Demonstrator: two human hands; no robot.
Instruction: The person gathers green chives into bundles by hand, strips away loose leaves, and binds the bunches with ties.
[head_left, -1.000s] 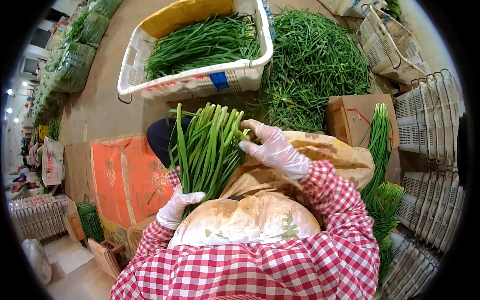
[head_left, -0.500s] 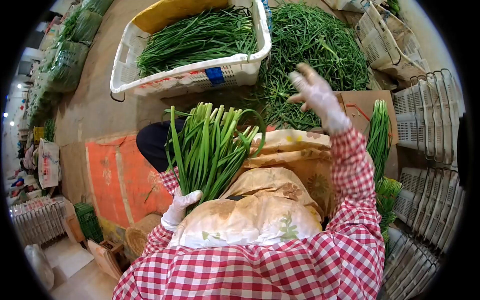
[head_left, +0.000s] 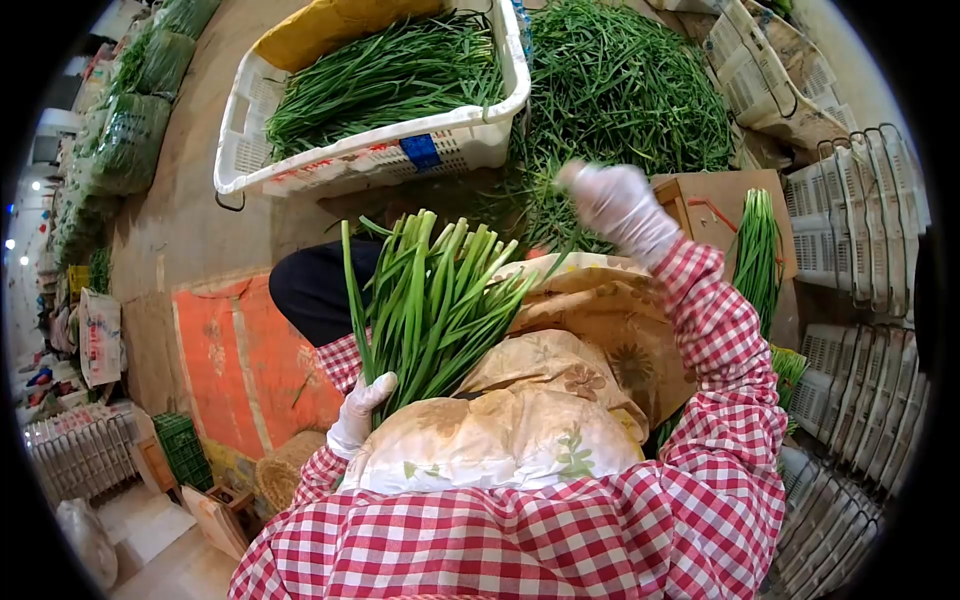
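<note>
My left hand (head_left: 362,412), in a whitish glove, is closed round a bunch of garlic chives (head_left: 430,310). The bunch leans up over my lap, its pale cut ends pointing away from me. My right hand (head_left: 618,208), gloved too, is raised to the right of the bunch, in front of the heap of loose green leaves (head_left: 630,90). Its fingers look curled in and their tips are smeared by motion; whether anything is in them I cannot make out. A stained flowered apron (head_left: 500,440) covers my lap.
Ahead stands a white plastic crate (head_left: 375,150) holding chives. To the right, a tied chive bundle (head_left: 760,255) lies on a cardboard sheet (head_left: 690,190), near stacked white crates (head_left: 860,220). An orange mat (head_left: 250,360) lies at left, a green basket (head_left: 183,450) beyond.
My right hand has come down slightly towards me, and its spread fingers have curled in. The bunch stays in my left hand, with its leaves shifted a little.
</note>
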